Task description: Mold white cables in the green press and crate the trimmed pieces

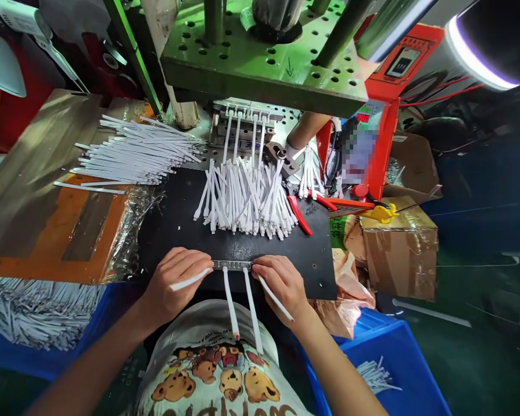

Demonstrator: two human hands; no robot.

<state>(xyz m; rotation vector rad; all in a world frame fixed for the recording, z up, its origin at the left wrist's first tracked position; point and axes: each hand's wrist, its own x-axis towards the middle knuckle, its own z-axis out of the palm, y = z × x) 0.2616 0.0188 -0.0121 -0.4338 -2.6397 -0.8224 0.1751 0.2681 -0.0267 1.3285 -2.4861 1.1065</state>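
Note:
Both hands grip a narrow metal strip (233, 265) at its two ends, low over the front of the black work surface. My left hand (176, 283) pinches its left end, and a white cable piece crosses the fingers. My right hand (281, 283) pinches the right end, with another white cable piece lying along it. Between the hands, two white cable pieces (230, 303) hang from the strip toward my body. Just beyond lies a pile of short white cables (247, 199) with small end connectors. A similar metal mould (242, 127) with several white cables sits under the green press plate (264, 75).
Loose white strips (134, 153) lie on the wooden board (30, 225) at left. Red-handled pliers (301, 215) rest right of the pile. Blue bins (398, 358) with white cables stand at both sides. A cardboard box (401, 254) and a red control box (383, 144) are at right.

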